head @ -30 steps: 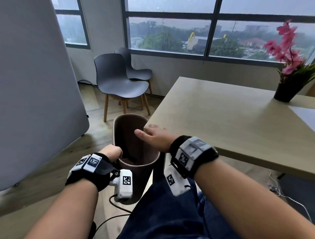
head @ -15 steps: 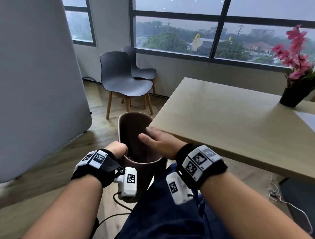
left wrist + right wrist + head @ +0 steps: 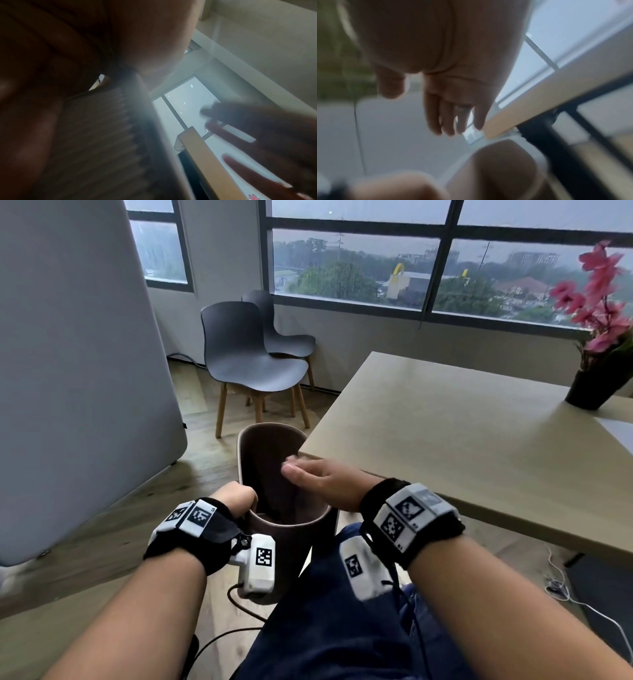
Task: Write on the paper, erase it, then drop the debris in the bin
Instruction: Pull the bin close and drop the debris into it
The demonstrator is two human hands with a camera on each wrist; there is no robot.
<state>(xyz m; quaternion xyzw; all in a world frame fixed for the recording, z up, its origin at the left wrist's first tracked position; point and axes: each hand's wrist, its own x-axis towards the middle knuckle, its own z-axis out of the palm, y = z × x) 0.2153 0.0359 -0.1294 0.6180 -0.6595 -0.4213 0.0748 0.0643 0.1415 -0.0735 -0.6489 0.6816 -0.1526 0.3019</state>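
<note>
A brown ribbed bin [image 3: 263,446] hangs tilted beside the table's near left corner, and my left hand [image 3: 236,494] grips its near rim. In the left wrist view the bin's ribbed wall [image 3: 96,135] fills the middle, with my thumb over the rim. My right hand [image 3: 308,474] hovers over the bin's mouth with its fingers straight, palm down, holding nothing. The right wrist view shows those straight fingers [image 3: 447,119] above the bin's rim [image 3: 503,154], blurred by motion. A corner of white paper [image 3: 616,433] lies at the table's right edge. No debris is visible.
The light wooden table [image 3: 462,440] stretches to the right, with a dark pot of pink flowers [image 3: 596,364] at its far right. Two grey chairs [image 3: 246,350] stand by the window. A grey partition [image 3: 78,354] stands at left. Cables [image 3: 561,590] trail on the floor.
My right hand has slid off the table's corner to the left, over the bin's mouth. My left hand has kept its grip on the rim. The head view has shifted slightly.
</note>
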